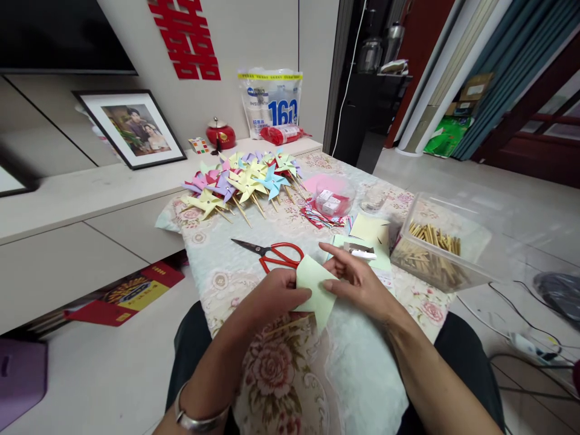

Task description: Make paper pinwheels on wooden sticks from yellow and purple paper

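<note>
My left hand (274,296) and my right hand (357,281) both pinch a pale green folded paper square (316,289) just above the flowered tablecloth (217,266). Red-handled scissors (274,254) lie just beyond my left hand, blades pointing left. More pale green and yellow paper squares (371,232) lie past my right hand, with a small white object on top. A heap of finished paper pinwheels (242,178) on wooden sticks fills the far end of the table.
A clear plastic box of wooden sticks (432,251) stands at the right table edge. A clear bowl (334,196) with small white boxes and a small glass (372,200) sit mid-table. A low cabinet (67,199) with a framed photo runs along the left. Cables lie on the floor at right.
</note>
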The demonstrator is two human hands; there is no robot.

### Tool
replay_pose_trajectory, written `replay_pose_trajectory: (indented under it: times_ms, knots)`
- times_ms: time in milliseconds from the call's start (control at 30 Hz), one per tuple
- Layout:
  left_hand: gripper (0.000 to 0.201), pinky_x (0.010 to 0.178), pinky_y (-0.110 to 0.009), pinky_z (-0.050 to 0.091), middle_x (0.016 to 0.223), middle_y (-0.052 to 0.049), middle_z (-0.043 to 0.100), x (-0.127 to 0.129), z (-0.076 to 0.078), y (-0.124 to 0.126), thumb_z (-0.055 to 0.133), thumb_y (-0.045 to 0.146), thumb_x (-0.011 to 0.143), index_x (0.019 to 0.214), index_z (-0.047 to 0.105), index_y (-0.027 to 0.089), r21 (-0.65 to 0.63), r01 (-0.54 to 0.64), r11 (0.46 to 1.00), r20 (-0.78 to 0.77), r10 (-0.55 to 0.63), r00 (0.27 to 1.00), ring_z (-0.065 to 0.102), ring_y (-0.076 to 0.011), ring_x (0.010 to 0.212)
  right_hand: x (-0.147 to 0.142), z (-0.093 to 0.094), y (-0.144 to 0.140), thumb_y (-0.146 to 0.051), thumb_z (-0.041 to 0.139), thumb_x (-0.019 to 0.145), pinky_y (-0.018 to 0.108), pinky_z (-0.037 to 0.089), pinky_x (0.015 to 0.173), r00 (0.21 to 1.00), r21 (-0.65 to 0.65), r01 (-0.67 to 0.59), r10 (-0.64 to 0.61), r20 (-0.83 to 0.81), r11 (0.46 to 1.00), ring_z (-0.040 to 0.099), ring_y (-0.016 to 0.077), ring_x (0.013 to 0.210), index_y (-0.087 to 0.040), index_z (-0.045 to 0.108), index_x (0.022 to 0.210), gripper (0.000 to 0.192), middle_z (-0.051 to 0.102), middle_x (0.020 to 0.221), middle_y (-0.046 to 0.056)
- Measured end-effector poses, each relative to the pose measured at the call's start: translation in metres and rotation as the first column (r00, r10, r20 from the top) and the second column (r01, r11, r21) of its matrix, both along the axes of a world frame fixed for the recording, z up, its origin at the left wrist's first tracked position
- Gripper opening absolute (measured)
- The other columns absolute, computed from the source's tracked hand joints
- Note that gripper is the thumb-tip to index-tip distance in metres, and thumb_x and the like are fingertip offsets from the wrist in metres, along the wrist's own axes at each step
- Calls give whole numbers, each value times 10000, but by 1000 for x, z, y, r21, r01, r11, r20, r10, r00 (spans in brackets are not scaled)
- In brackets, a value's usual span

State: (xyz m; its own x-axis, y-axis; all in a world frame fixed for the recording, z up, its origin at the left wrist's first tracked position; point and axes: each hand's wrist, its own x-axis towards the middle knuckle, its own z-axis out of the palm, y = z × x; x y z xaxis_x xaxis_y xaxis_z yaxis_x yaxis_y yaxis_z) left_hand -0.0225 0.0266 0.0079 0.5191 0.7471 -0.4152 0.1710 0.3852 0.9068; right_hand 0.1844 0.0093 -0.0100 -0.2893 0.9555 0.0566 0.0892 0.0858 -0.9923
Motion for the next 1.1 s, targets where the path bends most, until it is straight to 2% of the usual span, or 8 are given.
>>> replay_pose_trajectory:
  times_ms: [100, 300, 467, 600, 700, 833, 1000, 1100]
  knots:
    - [96, 587, -251, 437, 645, -8, 658, 0, 6, 7, 629, 243, 636, 674, 667, 163, 86, 116, 990, -45, -112, 993, 586, -163, 610, -5, 1, -4, -225, 697, 824, 313, 504, 717, 997, -56, -72, 74, 30, 996, 630, 192, 846, -245, 416, 1490, 723, 679, 1019, 38]
    - [95, 514, -231, 407, 616, -12, 658, 6, 12, 15, 572, 178, 600, 637, 660, 173, 147, 223, 964, -179, -196, 964, 588, -161, 555, -9, 1, -4, -121, 680, 756, 366, 504, 938, 994, 26, -55, 52, 91, 998, 618, 260, 1145, -222, 468, 1459, 741, 609, 1361, 78]
    - [57, 449, -226, 358, 541, 7, 601, 9, 11, 20, 579, 181, 587, 572, 634, 180, 154, 281, 947, -261, -236, 936, 530, -143, 476, -11, -3, -4, -75, 637, 731, 366, 520, 917, 991, 22, -34, 31, 131, 999, 632, 263, 1133, -245, 460, 1472, 780, 561, 1443, 69]
    - [83, 488, -230, 373, 550, 1, 612, 4, 8, 25, 701, 252, 631, 617, 693, 171, 145, 264, 954, -154, -242, 958, 543, -150, 524, -11, -5, -3, -85, 645, 717, 349, 518, 883, 996, -22, 6, -4, 84, 1000, 634, 250, 1093, -230, 457, 1475, 794, 596, 1384, 73]
    - [285, 525, -229, 388, 627, -18, 644, -6, 6, 26, 717, 440, 738, 716, 723, 156, 95, 192, 977, 2, -193, 981, 537, -136, 558, -11, -4, -2, -123, 667, 719, 311, 513, 770, 999, -102, 32, -36, -36, 994, 649, 217, 944, -219, 423, 1493, 818, 687, 1152, 51]
    - [487, 652, -254, 479, 896, -99, 721, -11, -2, 14, 607, 598, 839, 915, 753, 140, 54, -14, 998, 225, 1, 974, 631, -183, 779, -11, -1, 0, -164, 709, 695, 279, 477, 685, 971, -211, 67, -113, -212, 975, 624, 182, 816, -198, 377, 1507, 877, 685, 995, 23]
    - [374, 712, -281, 518, 864, -68, 754, 15, -18, -11, 842, 375, 677, 958, 733, 154, -98, -243, 965, 356, 262, 897, 672, -179, 754, -12, 0, 0, -179, 724, 676, 274, 467, 669, 929, -233, 146, -215, -301, 961, 614, 177, 779, -181, 372, 1495, 891, 681, 929, 11]
    - [414, 815, -340, 534, 849, -66, 773, 35, -24, -21, 880, 286, 603, 960, 731, 138, -141, -389, 911, 378, 412, 829, 708, -215, 788, -12, -2, 1, -188, 729, 676, 260, 455, 664, 927, -203, 173, -229, -297, 964, 610, 173, 800, -173, 402, 1474, 862, 687, 967, 17]
